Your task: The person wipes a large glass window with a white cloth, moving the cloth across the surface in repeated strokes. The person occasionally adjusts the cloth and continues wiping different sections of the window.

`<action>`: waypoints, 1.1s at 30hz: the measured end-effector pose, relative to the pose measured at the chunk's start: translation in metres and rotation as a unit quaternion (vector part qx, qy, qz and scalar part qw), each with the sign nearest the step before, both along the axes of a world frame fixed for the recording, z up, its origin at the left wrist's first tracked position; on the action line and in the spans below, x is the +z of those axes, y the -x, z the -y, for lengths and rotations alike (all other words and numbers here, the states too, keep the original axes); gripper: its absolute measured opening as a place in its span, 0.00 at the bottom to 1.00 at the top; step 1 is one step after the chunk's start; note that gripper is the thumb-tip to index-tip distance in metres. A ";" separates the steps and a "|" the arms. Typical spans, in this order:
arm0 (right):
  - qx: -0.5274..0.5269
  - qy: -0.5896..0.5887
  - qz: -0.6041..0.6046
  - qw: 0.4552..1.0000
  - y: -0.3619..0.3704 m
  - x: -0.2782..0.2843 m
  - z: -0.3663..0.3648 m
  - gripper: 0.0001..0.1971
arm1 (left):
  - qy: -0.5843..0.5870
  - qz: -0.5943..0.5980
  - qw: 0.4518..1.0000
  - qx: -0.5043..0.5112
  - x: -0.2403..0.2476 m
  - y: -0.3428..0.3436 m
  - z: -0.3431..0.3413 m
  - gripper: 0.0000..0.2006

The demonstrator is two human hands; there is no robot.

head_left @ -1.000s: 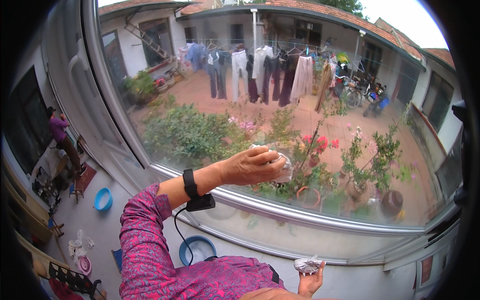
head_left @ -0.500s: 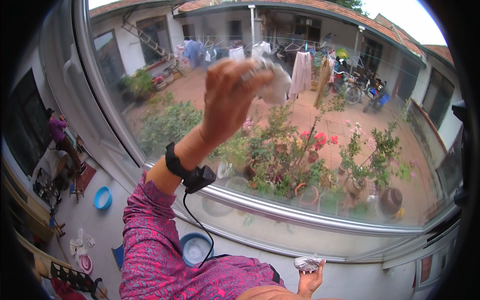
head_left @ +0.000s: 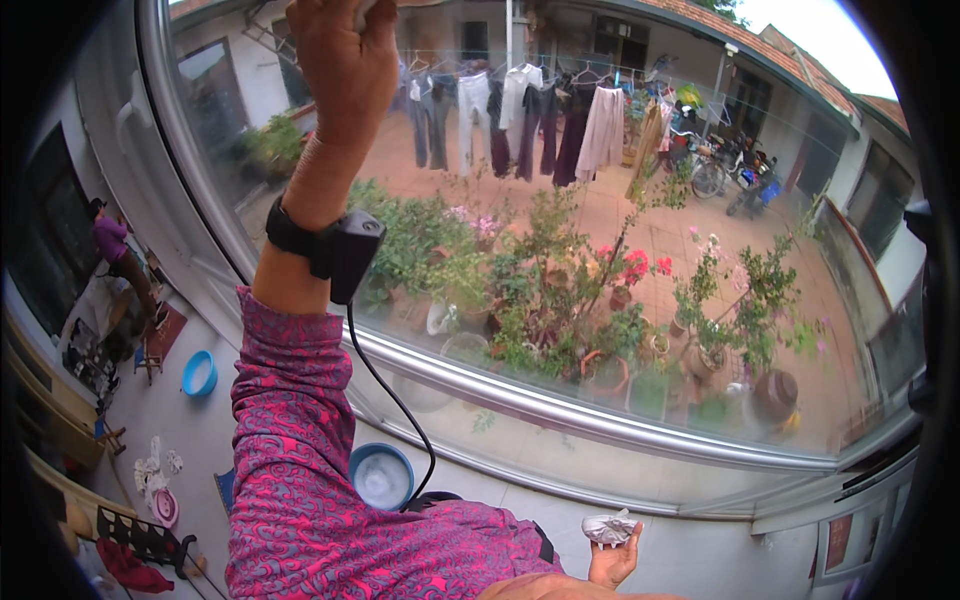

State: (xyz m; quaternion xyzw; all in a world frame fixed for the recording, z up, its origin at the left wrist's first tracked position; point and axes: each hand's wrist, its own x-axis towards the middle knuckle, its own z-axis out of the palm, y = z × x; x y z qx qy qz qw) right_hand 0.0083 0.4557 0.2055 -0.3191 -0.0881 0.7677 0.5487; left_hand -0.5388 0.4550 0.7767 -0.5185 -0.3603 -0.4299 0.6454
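Observation:
My left hand (head_left: 345, 75) is raised at the top edge, against a large window pane (head_left: 480, 290). Its fingers are bent and partly cut off by the frame. Only a sliver of the pale wad (head_left: 364, 12) shows between them. A black strap with a small box (head_left: 352, 250) sits on that wrist, and a cable hangs from it. Low at the right, my right hand (head_left: 615, 562) is palm up, with its fingers around a crumpled light-grey wad (head_left: 607, 528). Whether either wad is paper or cloth I cannot tell.
Below the window's metal frame (head_left: 600, 445) stands a blue basin (head_left: 381, 476) of whitish suds. Another blue basin (head_left: 199, 374) is on the floor at left, near a person in purple (head_left: 112, 240). Beyond the glass are potted plants (head_left: 600, 330) and hanging laundry (head_left: 525, 110).
My left hand has moved up and to the left across the pane, taking the pale wad largely out of the picture. The right hand has barely moved.

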 end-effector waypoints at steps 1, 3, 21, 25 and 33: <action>0.003 -0.009 -0.013 1.000 0.000 -0.001 -0.002 0.30 | -0.024 -0.023 0.998 0.057 -0.012 -0.009 -0.005 0.16; 0.024 -0.028 0.003 0.999 -0.001 -0.003 -0.006 0.28 | 0.070 0.053 0.996 0.034 -0.073 -0.038 -0.016 0.19; 0.038 -0.015 0.005 0.999 -0.018 -0.012 -0.021 0.29 | -0.012 0.024 0.999 0.040 -0.019 -0.065 -0.033 0.16; 0.059 -0.022 -0.004 0.998 -0.023 -0.029 -0.023 0.28 | 0.269 -0.051 0.962 -0.013 -0.153 -0.117 -0.033 0.18; 0.074 -0.004 0.013 0.997 -0.046 -0.040 -0.026 0.28 | 0.115 -0.012 0.991 0.063 -0.040 -0.070 -0.021 0.19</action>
